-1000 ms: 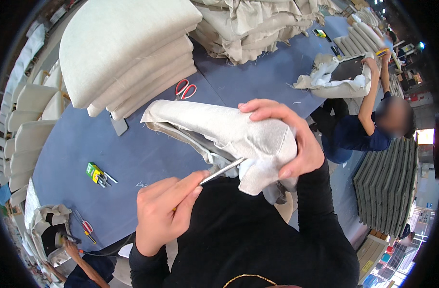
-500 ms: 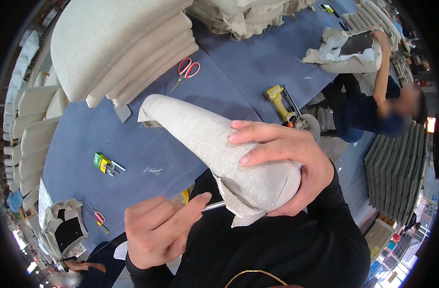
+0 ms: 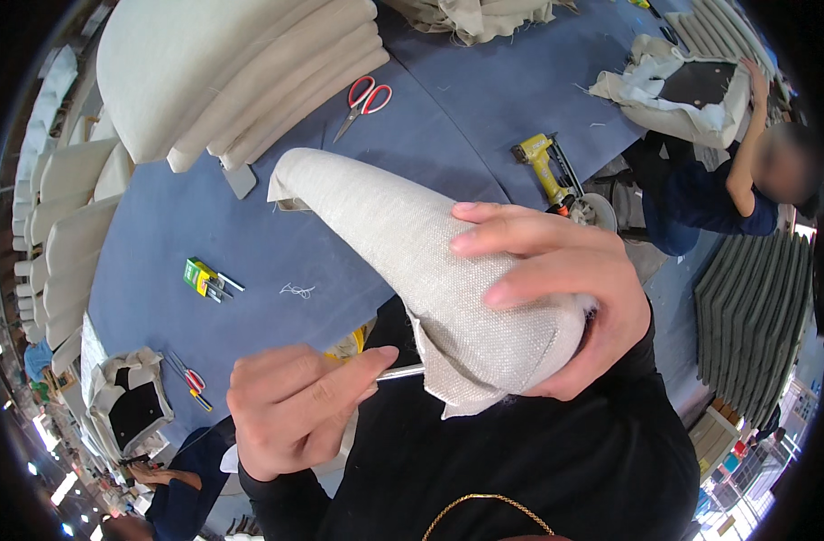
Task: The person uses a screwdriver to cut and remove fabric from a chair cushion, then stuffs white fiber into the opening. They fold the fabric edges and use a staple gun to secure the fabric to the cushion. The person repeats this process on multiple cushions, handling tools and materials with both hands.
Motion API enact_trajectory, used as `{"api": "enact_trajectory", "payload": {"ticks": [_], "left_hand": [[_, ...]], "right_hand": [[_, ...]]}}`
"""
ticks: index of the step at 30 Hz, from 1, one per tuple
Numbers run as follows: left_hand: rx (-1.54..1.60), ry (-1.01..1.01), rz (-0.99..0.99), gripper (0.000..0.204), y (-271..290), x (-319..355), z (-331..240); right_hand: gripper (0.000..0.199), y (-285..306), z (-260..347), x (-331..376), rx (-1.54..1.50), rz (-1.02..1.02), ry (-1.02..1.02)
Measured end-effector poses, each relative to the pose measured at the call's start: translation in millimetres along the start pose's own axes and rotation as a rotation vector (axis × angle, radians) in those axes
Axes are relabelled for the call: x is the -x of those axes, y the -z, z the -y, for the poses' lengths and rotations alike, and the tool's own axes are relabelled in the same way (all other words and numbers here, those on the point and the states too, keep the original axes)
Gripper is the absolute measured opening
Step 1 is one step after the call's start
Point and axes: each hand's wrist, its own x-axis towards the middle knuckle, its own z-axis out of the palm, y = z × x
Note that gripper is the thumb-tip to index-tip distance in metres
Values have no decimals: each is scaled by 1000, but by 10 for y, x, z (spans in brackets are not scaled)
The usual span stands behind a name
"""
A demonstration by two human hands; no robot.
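Note:
In front of my chest a beige fabric-covered cushion piece (image 3: 403, 234), narrow at its far left end and wide near me, is held up at a slant. My right hand (image 3: 565, 293) is closed round its wide end, fingers over the top and thumb underneath. A loose fabric flap (image 3: 453, 383) hangs at its lower edge. My left hand (image 3: 308, 406) is closed on a slim metal rod (image 3: 401, 371), forefinger laid along it. The rod's tip meets or goes behind the flap; which one I cannot tell. Its other end is hidden in my palm.
On the blue table (image 3: 187, 361) lie red-handled scissors (image 3: 362, 104), a yellow staple gun (image 3: 545, 171), a small green-yellow box (image 3: 200, 278) and stacked beige panels (image 3: 241, 90). Co-workers sit at the right (image 3: 714, 194) and lower left (image 3: 182, 478). Grey panels (image 3: 755, 325) stand stacked at right.
The cushion and my right hand have shifted slightly right in the picture. The rod shows a little more between my left hand and the flap. Both grips stay the same.

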Motion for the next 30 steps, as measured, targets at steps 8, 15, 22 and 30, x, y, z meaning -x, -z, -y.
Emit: {"api": "enact_trajectory", "payload": {"ticks": [8,15,22,30], "left_hand": [[22,57,-18,41,27,24,-50],[41,105,7,33,92,54,-63],[145,92,26,30,60,144,233],[124,60,-1,39,27,11,146]], "right_hand": [[78,-51,-48,-47,-27,57,47],[81,-28,-103,-47,-94,53,49],[81,-15,-144,-13,-36,28,152],[77,-8,-160,-36,-12,54,160]]}}
